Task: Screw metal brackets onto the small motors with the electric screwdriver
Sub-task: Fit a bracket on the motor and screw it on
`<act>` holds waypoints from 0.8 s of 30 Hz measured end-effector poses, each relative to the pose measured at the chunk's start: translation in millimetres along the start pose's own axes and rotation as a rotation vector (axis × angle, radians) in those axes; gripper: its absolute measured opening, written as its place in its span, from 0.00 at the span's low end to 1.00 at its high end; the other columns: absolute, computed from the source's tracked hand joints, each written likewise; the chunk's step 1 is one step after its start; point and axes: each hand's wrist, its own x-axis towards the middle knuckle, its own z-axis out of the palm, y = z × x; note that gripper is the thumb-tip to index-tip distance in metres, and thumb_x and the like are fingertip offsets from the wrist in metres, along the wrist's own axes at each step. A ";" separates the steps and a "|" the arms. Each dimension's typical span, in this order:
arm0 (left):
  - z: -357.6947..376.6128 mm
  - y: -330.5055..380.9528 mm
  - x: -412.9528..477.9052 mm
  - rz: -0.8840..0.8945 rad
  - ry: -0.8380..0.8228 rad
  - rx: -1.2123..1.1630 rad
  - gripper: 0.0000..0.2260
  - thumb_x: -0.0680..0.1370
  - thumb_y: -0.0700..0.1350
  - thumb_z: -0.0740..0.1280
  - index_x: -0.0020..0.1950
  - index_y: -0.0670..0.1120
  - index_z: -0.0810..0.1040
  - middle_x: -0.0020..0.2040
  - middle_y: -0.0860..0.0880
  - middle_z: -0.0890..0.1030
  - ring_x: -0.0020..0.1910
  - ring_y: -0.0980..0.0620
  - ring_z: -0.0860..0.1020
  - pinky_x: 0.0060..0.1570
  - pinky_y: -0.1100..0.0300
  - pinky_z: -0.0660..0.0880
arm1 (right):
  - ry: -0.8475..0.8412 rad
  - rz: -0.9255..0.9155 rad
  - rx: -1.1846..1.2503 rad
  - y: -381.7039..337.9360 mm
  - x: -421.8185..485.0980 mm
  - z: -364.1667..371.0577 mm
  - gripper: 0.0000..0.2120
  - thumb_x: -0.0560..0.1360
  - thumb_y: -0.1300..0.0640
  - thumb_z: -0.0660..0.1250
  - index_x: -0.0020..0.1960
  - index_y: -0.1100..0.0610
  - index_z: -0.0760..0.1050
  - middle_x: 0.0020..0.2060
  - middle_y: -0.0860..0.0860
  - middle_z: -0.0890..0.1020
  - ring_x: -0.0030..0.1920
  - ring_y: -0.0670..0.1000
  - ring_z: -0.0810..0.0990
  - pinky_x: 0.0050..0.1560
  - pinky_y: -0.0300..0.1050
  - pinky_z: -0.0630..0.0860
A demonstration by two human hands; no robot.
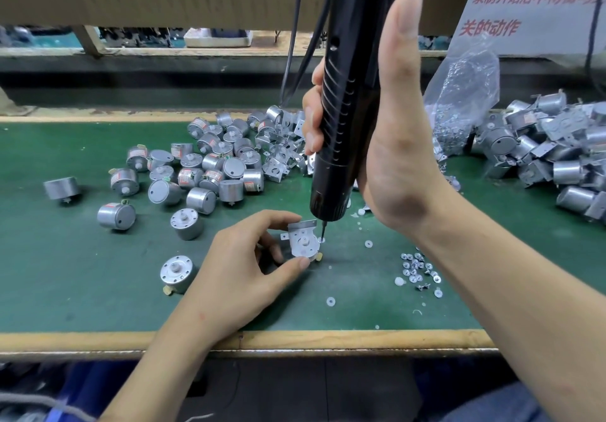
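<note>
My left hand (242, 264) pinches a small silver motor with a metal bracket (303, 239) laid on its top face, holding it on the green mat (98, 290). My right hand (393, 133) grips the black electric screwdriver (347, 93) upright. Its bit tip (323, 231) points down at the bracket's right edge, beside a small white washer. A cluster of loose screws (416, 267) lies right of the motor, under my right forearm.
Several bare motors (210, 165) are heaped at the middle back, with loose brackets (282, 146) beside them. Finished motors with brackets (551, 152) pile at the right. A clear plastic bag of parts (462, 100) stands behind my right hand. White washers (331, 301) are scattered near the wooden front edge (295, 339).
</note>
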 end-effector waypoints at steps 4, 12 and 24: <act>0.6 1.0 0.7 0.007 -0.003 0.004 0.19 0.71 0.47 0.78 0.58 0.58 0.78 0.35 0.56 0.78 0.30 0.63 0.73 0.33 0.74 0.65 | -0.003 -0.027 -0.027 0.7 0.1 -0.8 0.27 0.80 0.39 0.45 0.40 0.57 0.71 0.30 0.52 0.75 0.31 0.52 0.74 0.38 0.48 0.75; 1.3 4.3 1.3 0.026 -0.003 0.007 0.18 0.71 0.45 0.78 0.57 0.56 0.79 0.38 0.65 0.78 0.30 0.64 0.73 0.33 0.76 0.65 | -0.039 -0.015 0.000 8.5 -0.1 2.8 0.27 0.77 0.35 0.48 0.41 0.55 0.72 0.31 0.51 0.76 0.31 0.52 0.75 0.37 0.48 0.74; 1.2 6.5 1.4 0.024 -0.013 0.005 0.17 0.71 0.44 0.77 0.57 0.53 0.79 0.39 0.66 0.78 0.30 0.63 0.73 0.33 0.75 0.65 | -0.056 0.019 0.016 15.5 -4.3 8.1 0.28 0.72 0.32 0.52 0.44 0.58 0.71 0.31 0.52 0.77 0.30 0.52 0.75 0.36 0.46 0.74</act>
